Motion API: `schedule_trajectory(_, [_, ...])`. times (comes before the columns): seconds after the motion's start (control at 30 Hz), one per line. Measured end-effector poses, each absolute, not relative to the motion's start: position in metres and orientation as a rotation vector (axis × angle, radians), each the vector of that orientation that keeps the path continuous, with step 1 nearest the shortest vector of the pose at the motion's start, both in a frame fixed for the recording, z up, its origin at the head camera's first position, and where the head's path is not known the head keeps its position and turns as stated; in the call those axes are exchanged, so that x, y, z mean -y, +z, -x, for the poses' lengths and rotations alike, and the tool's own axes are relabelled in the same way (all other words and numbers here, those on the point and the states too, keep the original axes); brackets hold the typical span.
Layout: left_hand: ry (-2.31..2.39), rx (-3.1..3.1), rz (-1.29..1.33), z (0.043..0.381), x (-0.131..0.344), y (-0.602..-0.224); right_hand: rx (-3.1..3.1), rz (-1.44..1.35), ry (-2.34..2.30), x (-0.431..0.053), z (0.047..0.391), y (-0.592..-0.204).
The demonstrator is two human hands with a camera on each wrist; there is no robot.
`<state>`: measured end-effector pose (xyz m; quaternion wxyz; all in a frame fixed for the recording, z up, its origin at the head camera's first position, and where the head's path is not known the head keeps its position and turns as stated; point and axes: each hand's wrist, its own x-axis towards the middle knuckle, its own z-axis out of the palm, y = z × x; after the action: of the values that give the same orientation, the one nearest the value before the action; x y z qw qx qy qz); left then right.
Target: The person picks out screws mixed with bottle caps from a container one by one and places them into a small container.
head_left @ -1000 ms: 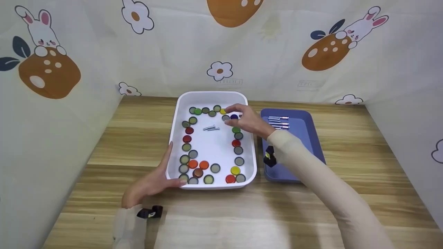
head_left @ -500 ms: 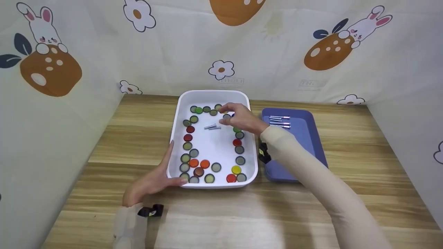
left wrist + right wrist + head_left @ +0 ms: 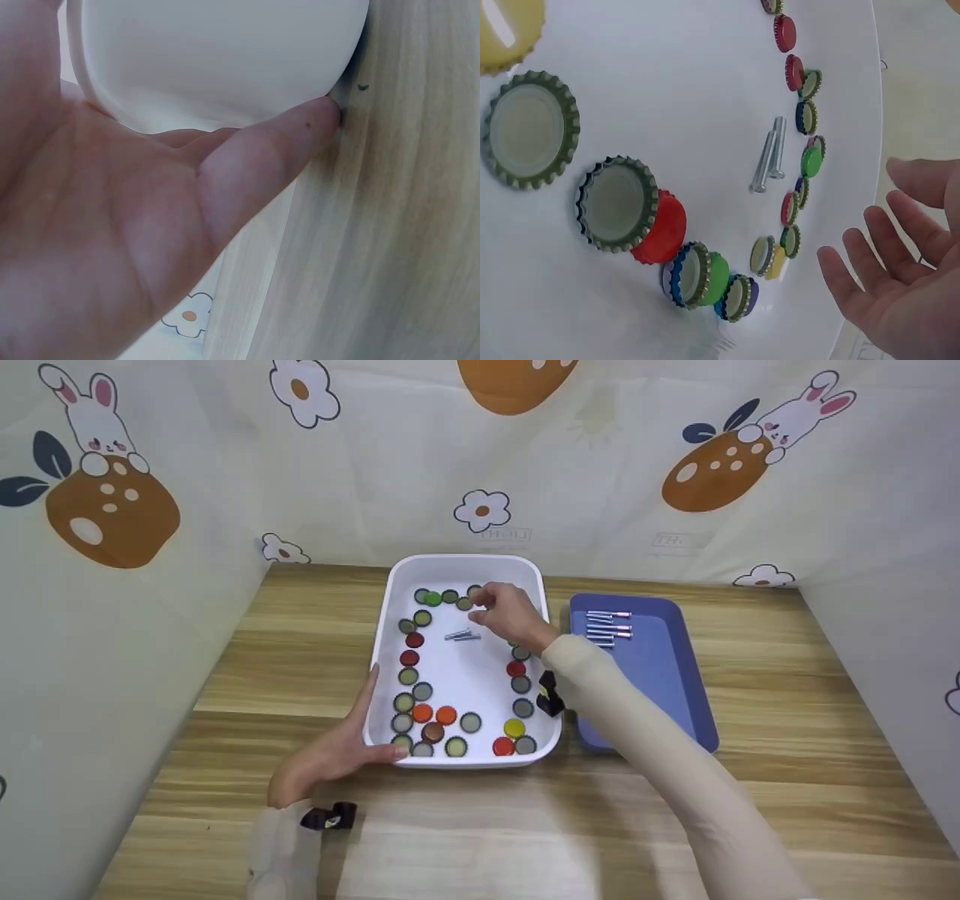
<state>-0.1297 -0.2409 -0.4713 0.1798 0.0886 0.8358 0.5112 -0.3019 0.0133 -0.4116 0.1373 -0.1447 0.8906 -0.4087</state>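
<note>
My left hand [image 3: 337, 751] steadies the white tray [image 3: 556, 718], its thumb at the near left corner and fingers along the outer side. Up close in the left wrist view, a straight finger of that hand [image 3: 150, 195] lies against the tray's outside wall. Over the tray's far right part hovers my right hand [image 3: 511, 619], fingers loosely bent. Nothing shows between the fingers of that hand [image 3: 907, 262] in the right wrist view. Bottle caps [image 3: 617, 206] in several colours line the tray's edges, some hidden under the hand. Silver bolts [image 3: 462, 635] lie in the tray's middle.
Right of the white tray stands a blue tray [image 3: 652, 690], with several bolts [image 3: 609, 630] in its far left corner. Both trays rest on a wooden table [image 3: 247, 660]. A patterned cloth [image 3: 375, 495] hangs behind and at the sides.
My right hand has moved left along the tray's far end, now covering the yellow and dark blue caps there. Its thumb and fingers have drawn closer together. The left hand stays put.
</note>
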Motion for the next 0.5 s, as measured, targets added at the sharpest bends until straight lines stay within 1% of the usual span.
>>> schedule_trajectory(0.23, [1.462, -2.356, -0.271, 0.129, 0.241, -0.473, -2.59, 0.416, -1.255, -0.009, 0.303, -0.422])
schedule_trajectory(0.5, [1.408, -2.356, -0.188, 0.129, 0.241, -0.469, -2.581, 0.421, -1.327, -0.005, 0.303, -0.43])
